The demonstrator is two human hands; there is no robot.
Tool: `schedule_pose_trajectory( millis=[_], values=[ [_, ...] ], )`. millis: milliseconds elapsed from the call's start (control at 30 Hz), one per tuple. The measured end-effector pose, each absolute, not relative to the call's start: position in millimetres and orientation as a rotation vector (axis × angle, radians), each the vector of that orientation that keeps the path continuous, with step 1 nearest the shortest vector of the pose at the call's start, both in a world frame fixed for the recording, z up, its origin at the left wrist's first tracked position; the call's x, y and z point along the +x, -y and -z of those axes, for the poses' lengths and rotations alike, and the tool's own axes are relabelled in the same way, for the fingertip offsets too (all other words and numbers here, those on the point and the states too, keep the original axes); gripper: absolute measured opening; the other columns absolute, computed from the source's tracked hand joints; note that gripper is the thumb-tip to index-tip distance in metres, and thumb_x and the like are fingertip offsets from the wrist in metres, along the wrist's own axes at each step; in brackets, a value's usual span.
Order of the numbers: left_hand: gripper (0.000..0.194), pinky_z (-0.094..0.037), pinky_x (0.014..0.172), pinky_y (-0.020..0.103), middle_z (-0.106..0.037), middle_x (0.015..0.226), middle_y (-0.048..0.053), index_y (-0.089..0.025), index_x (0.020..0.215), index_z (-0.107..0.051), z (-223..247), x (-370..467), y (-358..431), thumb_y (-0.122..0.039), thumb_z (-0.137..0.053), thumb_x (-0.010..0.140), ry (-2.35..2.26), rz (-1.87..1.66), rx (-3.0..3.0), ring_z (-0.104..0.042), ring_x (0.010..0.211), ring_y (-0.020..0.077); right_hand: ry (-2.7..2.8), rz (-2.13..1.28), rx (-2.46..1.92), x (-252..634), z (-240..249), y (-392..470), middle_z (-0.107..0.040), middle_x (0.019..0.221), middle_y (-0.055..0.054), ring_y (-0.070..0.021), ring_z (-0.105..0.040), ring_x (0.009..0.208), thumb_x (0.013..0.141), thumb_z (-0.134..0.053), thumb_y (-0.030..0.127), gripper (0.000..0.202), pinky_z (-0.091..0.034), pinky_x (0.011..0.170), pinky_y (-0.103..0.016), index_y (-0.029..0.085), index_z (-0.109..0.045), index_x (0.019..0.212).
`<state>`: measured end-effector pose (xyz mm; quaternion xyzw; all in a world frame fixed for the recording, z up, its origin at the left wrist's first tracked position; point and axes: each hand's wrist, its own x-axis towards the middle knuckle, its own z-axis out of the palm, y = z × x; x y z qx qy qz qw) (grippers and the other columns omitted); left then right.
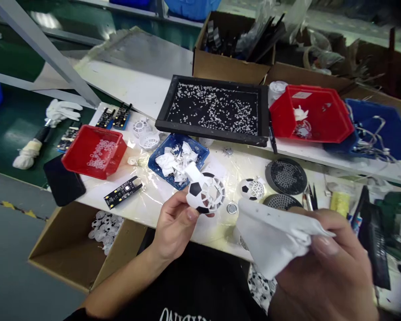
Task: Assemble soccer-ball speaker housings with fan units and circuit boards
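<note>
Over the worktop [147,210], football shell [204,195] points far-left, tab-first.

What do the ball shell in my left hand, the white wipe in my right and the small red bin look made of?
Ball shell: probably hard plastic, smooth, with crisp openwork ribs. White wipe: matte, softly creased; cloth or thick paper, I can't tell which. Small red bin: likely molded plastic, with even color and a slight sheen.

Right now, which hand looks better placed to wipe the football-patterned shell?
Probably the right hand: it pinches a white cloth near the football-patterned shell, while the left hand is occupied holding that shell.
</note>
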<state>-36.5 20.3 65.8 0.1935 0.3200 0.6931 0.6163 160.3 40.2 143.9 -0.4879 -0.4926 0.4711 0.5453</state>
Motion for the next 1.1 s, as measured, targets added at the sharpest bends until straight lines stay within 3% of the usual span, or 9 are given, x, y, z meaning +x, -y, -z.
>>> schedule_pose_trajectory(
  millis=[100, 233, 333, 400, 500, 667, 833, 1000, 1100],
  values=[
    [0.02, -0.068, 0.089, 0.033, -0.086, 0.107, -0.002, -0.033, 0.103, -0.086, -64.4, -36.4, -16.3, -0.042, -0.097, 0.088, -0.684, -1.576, 0.412, -0.081, 0.096, 0.0179, 0.862, -1.36, -1.091, 155.2, -135.0, -47.1, -0.069, 0.08, 0.002, -0.0129, -0.062, 0.061, 0.092, -0.086, 0.041, 0.016, -0.053, 0.051, -0.023, 0.028, -0.078, 0.095],
    [0.031, -0.067, 0.101, 0.043, -0.088, 0.118, 0.004, -0.031, 0.109, -0.088, -63.4, -32.5, -12.6, -0.044, -0.1, 0.084, -0.631, -1.478, 0.371, -0.082, 0.106, 0.0244, 0.991, -1.4, -1.037, 150.7, -118.3, -53.3, -0.065, 0.074, 0.003, -0.0122, -0.06, 0.055, 0.099, -0.079, 0.041, 0.013, -0.052, 0.049, -0.024, 0.029, -0.079, 0.099],
    [0.029, -0.066, 0.103, 0.039, -0.088, 0.122, 0.004, -0.03, 0.112, -0.088, -62.9, -29.2, -12.5, -0.042, -0.099, 0.087, -0.614, -1.423, 0.325, -0.083, 0.107, 0.0221, 1.09, -1.347, -1.059, 151.2, -110.7, -51.8, -0.065, 0.073, 0.003, -0.011, -0.057, 0.052, 0.102, -0.077, 0.038, 0.01, -0.048, 0.046, -0.022, 0.028, -0.079, 0.103],
    [0.026, -0.065, 0.101, 0.032, -0.088, 0.121, 0.001, -0.033, 0.112, -0.088, -62.4, -28.2, -13.2, -0.041, -0.097, 0.089, -0.613, -1.421, 0.291, -0.082, 0.107, 0.0175, 1.122, -1.287, -1.094, 152.1, -108.2, -48.2, -0.069, 0.08, 0.002, -0.0101, -0.059, 0.058, 0.101, -0.08, 0.03, 0.006, -0.047, 0.048, -0.02, 0.027, -0.079, 0.106],
    [0.025, -0.064, 0.095, 0.027, -0.088, 0.112, -0.003, -0.035, 0.111, -0.086, -62.7, -28.5, -14.7, -0.042, -0.097, 0.089, -0.617, -1.441, 0.26, -0.082, 0.103, 0.0143, 1.309, -1.02, -1.172, 151.2, -106.5, -43.9, -0.072, 0.093, 0.0, -0.0113, -0.067, 0.077, 0.097, -0.082, 0.015, 0.016, -0.054, 0.06, -0.02, 0.026, -0.08, 0.109],
    [0.029, -0.067, 0.098, 0.035, -0.088, 0.11, 0.0, -0.032, 0.11, -0.085, -66.3, -29.1, -17.2, -0.041, -0.099, 0.087, -0.644, -1.453, 0.255, -0.083, 0.105, 0.02, 1.741, -0.605, -1.141, 145.0, -106.5, -44.8, -0.075, 0.104, -0.003, -0.0146, -0.07, 0.089, 0.095, -0.079, 0.004, 0.035, -0.059, 0.073, -0.028, 0.024, -0.082, 0.124],
    [0.028, -0.067, 0.097, 0.033, -0.088, 0.108, -0.001, -0.031, 0.107, -0.084, -67.8, -26.6, -19.0, -0.042, -0.099, 0.086, -0.663, -1.464, 0.245, -0.083, 0.101, 0.0178, 1.806, -0.59, -1.109, 143.4, -104.1, -42.4, -0.081, 0.113, -0.004, -0.0155, -0.077, 0.094, 0.101, -0.074, 0.007, 0.037, -0.065, 0.075, -0.028, 0.026, -0.081, 0.133],
    [0.022, -0.065, 0.092, 0.026, -0.086, 0.102, -0.003, -0.031, 0.103, -0.086, -68.6, -19.5, -17.2, -0.041, -0.098, 0.087, -0.675, -1.467, 0.239, -0.081, 0.094, 0.0134, 1.699, -0.721, -1.218, 141.0, -96.0, -45.4, -0.078, 0.097, 0.003, -0.0117, -0.074, 0.078, 0.098, -0.083, 0.013, 0.048, -0.065, 0.07, -0.023, 0.029, -0.074, 0.142],
    [0.02, -0.065, 0.093, 0.028, -0.084, 0.097, -0.001, -0.029, 0.099, -0.086, -69.8, -15.6, -14.8, -0.04, -0.098, 0.088, -0.693, -1.466, 0.26, -0.079, 0.093, 0.014, 1.816, -0.499, -1.175, 141.8, -94.4, -51.4, -0.077, 0.096, 0.001, -0.0119, -0.071, 0.08, 0.096, -0.083, 0.01, 0.035, -0.063, 0.074, -0.025, 0.026, -0.08, 0.127]
  ],
)
